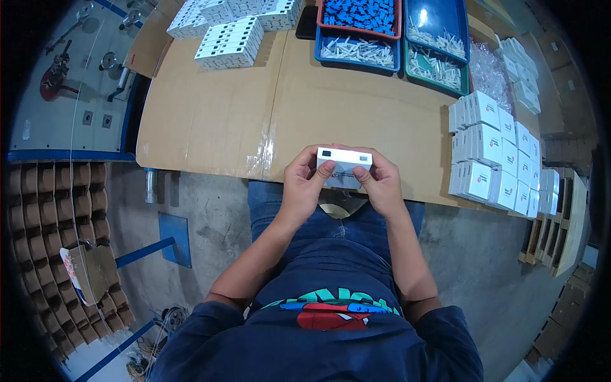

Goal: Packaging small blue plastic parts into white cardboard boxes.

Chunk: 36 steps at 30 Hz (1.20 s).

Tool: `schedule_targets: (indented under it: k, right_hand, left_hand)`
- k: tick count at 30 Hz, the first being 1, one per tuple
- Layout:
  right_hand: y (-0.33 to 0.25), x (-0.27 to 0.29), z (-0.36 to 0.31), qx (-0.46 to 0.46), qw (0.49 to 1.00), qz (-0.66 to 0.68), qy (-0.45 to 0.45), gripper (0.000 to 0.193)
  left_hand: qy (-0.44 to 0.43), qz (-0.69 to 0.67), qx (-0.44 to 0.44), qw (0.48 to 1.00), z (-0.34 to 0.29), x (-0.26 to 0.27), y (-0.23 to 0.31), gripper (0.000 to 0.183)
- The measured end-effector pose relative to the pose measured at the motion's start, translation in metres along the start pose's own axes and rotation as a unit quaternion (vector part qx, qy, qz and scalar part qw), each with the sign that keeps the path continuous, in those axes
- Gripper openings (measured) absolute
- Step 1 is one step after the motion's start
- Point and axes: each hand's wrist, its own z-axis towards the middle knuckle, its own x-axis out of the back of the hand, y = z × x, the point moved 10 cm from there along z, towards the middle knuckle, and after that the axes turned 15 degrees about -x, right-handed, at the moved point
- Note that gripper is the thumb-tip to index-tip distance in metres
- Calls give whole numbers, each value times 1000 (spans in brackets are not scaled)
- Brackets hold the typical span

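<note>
Between both hands, over the table's near edge, I hold a small white box (344, 157) with a dark square mark at one end of its narrow side. My left hand (305, 180) is closed on its left end, thumb pressed on the printed face. On the right end, my right hand (382, 180) grips the same way, thumb on the face. The fingers behind the box are mostly hidden. Cardboard (216, 121) covers the table under and beyond my hands.
Stacked white boxes (232, 44) stand at the far left, more white boxes (487, 149) at the right edge. At the back are a red tray (399, 32) of blue pieces and a blue tray (318, 56) and green tray (439, 87) of white pieces, near clear plastic bags (490, 76).
</note>
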Motion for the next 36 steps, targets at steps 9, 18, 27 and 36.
schedule_targets:
  k: [9, 18, 27, 36]
  right_hand:
    - [11, 7, 2, -15, 1000, 6, 13, 26]
    - [19, 22, 10, -44, 994, 63, 78, 28]
    - [26, 25, 11, -44, 993, 77, 82, 28]
    - [44, 34, 19, -111, 982, 98, 116, 31]
  left_hand:
    - [-18, -4, 7, 1000, 10, 0, -1, 31]
    - [-28, -60, 74, 995, 17, -9, -17, 43]
    - [-41, -169, 147, 974, 1, -15, -47, 37]
    - [-31, -218, 168, 961, -3, -22, -54, 41]
